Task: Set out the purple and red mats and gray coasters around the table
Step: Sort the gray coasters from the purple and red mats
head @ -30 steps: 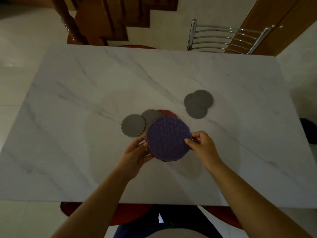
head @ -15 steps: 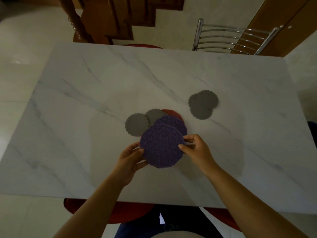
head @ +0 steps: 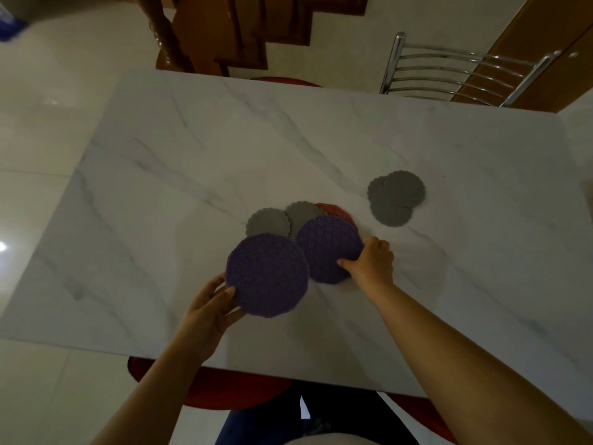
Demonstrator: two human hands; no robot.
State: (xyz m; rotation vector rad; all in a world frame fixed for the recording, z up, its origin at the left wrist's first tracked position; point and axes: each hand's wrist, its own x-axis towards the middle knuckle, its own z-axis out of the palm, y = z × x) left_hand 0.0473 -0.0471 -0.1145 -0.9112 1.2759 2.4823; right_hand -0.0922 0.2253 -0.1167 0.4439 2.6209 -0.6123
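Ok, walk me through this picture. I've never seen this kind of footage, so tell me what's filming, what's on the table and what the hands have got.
There is no machine here: a person wears a camera on the head, looking forward and down, so you see their own two arms reaching over a white marble table.

The left hand holds one purple mat by its near edge. The right hand grips a second purple mat, which lies over a red mat that only peeks out behind it.

Two gray coasters sit just beyond the mats, one overlapping the other. A small pile of gray coasters lies further right. A metal chair stands at the far side.
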